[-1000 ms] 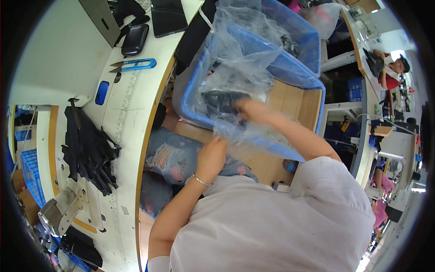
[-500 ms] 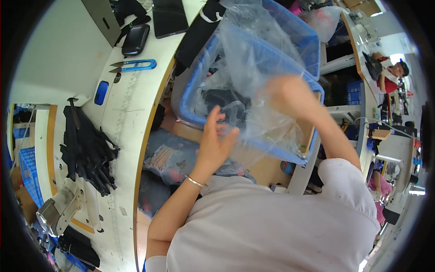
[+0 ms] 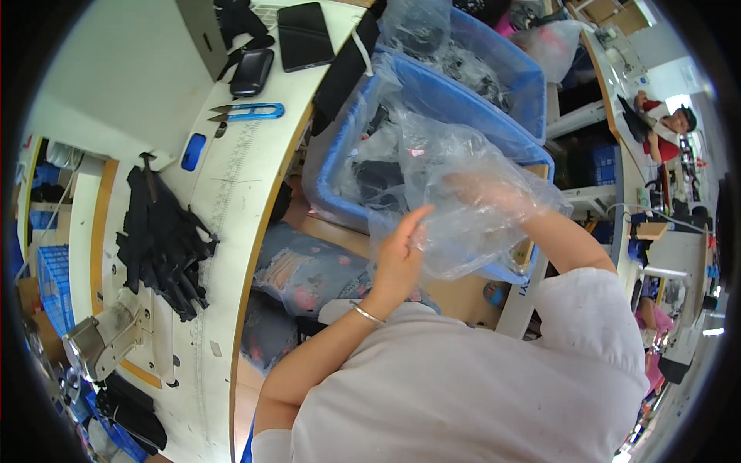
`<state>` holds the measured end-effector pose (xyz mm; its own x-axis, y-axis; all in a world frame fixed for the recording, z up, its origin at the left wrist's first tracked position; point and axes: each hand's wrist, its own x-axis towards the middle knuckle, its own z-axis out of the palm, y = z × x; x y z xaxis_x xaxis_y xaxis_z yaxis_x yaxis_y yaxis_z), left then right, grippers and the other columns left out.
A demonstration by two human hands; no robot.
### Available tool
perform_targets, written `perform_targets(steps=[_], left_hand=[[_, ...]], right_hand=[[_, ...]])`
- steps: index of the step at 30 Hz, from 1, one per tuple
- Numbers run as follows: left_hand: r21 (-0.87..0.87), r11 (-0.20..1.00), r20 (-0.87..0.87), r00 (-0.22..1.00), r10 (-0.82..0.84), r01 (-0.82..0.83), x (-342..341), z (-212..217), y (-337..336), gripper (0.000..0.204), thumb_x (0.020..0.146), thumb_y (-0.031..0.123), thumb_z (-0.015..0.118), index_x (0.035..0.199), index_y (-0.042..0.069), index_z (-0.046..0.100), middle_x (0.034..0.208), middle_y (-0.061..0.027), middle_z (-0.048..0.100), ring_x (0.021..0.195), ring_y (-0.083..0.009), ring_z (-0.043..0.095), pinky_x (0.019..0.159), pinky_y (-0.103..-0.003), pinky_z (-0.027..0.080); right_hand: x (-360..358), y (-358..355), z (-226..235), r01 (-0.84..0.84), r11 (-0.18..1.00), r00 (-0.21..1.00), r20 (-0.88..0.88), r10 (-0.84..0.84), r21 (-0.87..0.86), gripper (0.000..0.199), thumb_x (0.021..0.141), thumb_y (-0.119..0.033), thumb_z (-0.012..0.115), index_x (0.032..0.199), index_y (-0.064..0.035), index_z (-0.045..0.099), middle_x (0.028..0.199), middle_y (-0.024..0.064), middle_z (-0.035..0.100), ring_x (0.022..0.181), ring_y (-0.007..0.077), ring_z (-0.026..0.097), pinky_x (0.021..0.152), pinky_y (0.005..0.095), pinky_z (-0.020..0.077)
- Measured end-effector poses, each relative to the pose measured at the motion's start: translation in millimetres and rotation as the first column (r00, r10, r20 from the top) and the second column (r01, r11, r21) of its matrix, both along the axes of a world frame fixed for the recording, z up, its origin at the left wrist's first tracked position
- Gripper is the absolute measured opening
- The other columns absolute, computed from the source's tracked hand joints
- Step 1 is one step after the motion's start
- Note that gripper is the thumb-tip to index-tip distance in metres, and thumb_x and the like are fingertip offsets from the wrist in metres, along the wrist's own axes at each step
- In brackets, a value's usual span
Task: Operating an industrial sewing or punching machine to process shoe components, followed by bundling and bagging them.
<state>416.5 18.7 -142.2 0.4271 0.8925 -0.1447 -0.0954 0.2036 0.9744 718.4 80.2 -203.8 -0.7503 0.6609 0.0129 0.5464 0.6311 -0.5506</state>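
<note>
The clear plastic bag [image 3: 463, 201] hangs in the air between both hands, just above the near edge of the blue bin [image 3: 494, 131]. The right hand [image 3: 494, 193] is inside the bag, pushed in from the right; it shows only as a pale shape through the crinkled film, so whether its fingers are curled on anything cannot be told. The left hand [image 3: 400, 255] is outside, below and to the left of the bag, palm flat against the film with the fingers straight and pointing up. It presses on the bag rather than clamping it, and a thin bracelet [image 3: 367, 313] sits on that wrist.

The bag's long axis runs roughly left to right, slightly downhill toward the right, with its mouth toward the right forearm. The right hand is the nearer one, being within it; the left only touches the lower left wall.

Dark pieces [image 3: 378, 181] lie in the bin, just left of and beyond the bag (what they are is too unclear to tell). A second blue bin [image 3: 502, 58] with more plastic stands farther off. On the white worktop [image 3: 231, 201] to the left lie a pile of black fabric strips [image 3: 162, 247], blue-handled snips [image 3: 251, 113] and a dark phone [image 3: 302, 35], all well apart from the hands.
</note>
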Motion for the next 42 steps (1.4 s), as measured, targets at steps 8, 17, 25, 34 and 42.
perform_targets(steps=[8, 17, 25, 34, 42], left_hand=[[0.143, 0.987, -0.005, 0.998, 0.07, -0.069, -10, 12, -4, 0.03, 0.093, 0.007, 0.046, 0.121, 0.004, 0.056, 0.119, -0.0121, 0.057, 0.101, -0.0203, 0.057, 0.09, -0.028, 0.042], [0.664, 0.717, -0.095, 0.928, 0.36, -0.21, 12, -53, 59, 0.028, 0.088, 0.008, 0.05, 0.114, 0.0, 0.059, 0.117, -0.0218, 0.053, 0.098, -0.0374, 0.055, 0.086, -0.042, 0.045], [0.508, 0.827, -0.681, 0.7, 0.215, 0.24, 13, -27, 15, 0.023, 0.083, 0.014, 0.052, 0.098, 0.0, 0.063, 0.109, -0.0137, 0.06, 0.109, -0.0304, 0.054, 0.076, -0.043, 0.05], [0.055, 0.984, 0.123, 0.979, 0.161, -0.168, -51, 78, -23, 0.053, 0.085, 0.012, 0.051, 0.134, 0.001, 0.033, 0.123, -0.0221, 0.05, 0.1, -0.0371, 0.059, 0.073, -0.043, 0.053], [0.496, 0.863, -0.482, 0.795, 0.368, -0.099, -64, -25, -74, 0.036, 0.079, 0.002, 0.05, 0.113, 0.001, 0.058, 0.094, -0.027, 0.062, 0.077, -0.0417, 0.062, 0.071, -0.047, 0.05]], right_hand=[[-133, 39, 34, -0.003, 0.996, 0.965, 0.26, -0.021, 0.09, 0.032, 0.081, -0.013, 0.058, 0.111, -0.0039, 0.062, 0.111, 0.013, 0.061, 0.101, 0.0285, 0.058, 0.09, 0.037, 0.0459], [-99, -20, 171, -0.054, 0.992, 0.914, 0.405, 0.005, 0.111, 0.025, 0.076, -0.005, 0.057, 0.101, -0.0061, 0.062, 0.101, 0.0124, 0.062, 0.093, 0.0295, 0.06, 0.08, 0.0391, 0.0478], [-82, -24, 222, 0.758, 0.638, 0.601, -0.52, -0.606, 0.133, 0.02, 0.068, 0.006, 0.058, 0.086, -0.0005, 0.056, 0.078, 0.0099, 0.05, 0.077, 0.0225, 0.054, 0.073, 0.0273, 0.0434], [-148, 1, 241, 0.491, 0.855, 0.84, -0.348, -0.416, 0.164, 0.014, 0.068, 0.005, 0.057, 0.08, -0.0011, 0.06, 0.077, 0.0034, 0.05, 0.07, 0.0141, 0.05, 0.063, 0.0243, 0.0397], [-136, 42, 251, 0.16, 0.807, 0.147, -0.795, -0.589, -0.568, 0.018, 0.088, 0.0, 0.054, 0.104, -0.0042, 0.06, 0.097, 0.002, 0.064, 0.086, 0.0107, 0.061, 0.077, 0.0236, 0.0505]])
